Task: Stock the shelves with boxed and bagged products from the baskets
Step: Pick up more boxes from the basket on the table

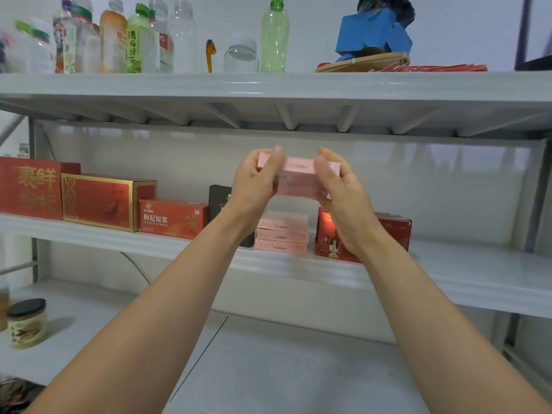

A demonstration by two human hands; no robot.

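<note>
Hands: the left hand (257, 180) and right hand (340, 192) each gripped one end of a pink box (298, 171), fingers and thumbs curled round it.
Box position: it was in the air in front of the middle shelf (448, 270), above a stack of three pink boxes (282, 231) and well clear of the top one.
Why held so: an end grip from both sides probably kept the box level and its underside free, so it could land flat on the stack.
Long axis: it ran left to right, roughly along the shelf's front edge, with the right end a little lower.
Facing: a narrow printed side faced the person, as on the stacked boxes below.
Why stacked there: the pile sat between a black box (219, 201) and a red illustrated box (331, 243), seemingly like with like and labels outward.
Neighbours: further red boxes (173, 218) stood along the shelf to the left, fronts forward.
Baskets: none were in view.
Step, as judged: lowering this box as the fourth layer, edges squared to the pile.
</note>
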